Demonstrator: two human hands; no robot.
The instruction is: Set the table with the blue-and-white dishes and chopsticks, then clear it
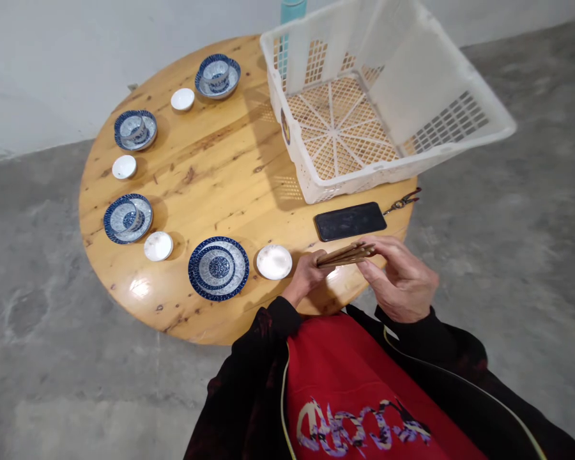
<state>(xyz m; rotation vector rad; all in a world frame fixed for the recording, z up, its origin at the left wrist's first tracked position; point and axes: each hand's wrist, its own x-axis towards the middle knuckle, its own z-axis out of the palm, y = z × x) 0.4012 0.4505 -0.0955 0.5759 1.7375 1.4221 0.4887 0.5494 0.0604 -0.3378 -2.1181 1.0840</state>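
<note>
A bundle of brown wooden chopsticks [341, 256] is held above the table's near edge. My left hand [307, 275] is closed around one end of it. At the other end, the thumb and fingers of my right hand [405, 280] pinch the tips. Just left of my left hand is a small white bowl [274, 262]. Beside that sits a blue-and-white plate [242, 281] with a patterned bowl [219, 266] on it. A black phone [351, 221] lies just beyond the chopsticks.
Several more plate-and-bowl sets [128, 218], each beside a small white bowl [158, 246], follow the left rim of the round wooden table [211, 172]. A large white plastic basket [287, 137] stands at the back right, with a turquoise container [293, 9] behind. Keys [402, 200] lie by the phone.
</note>
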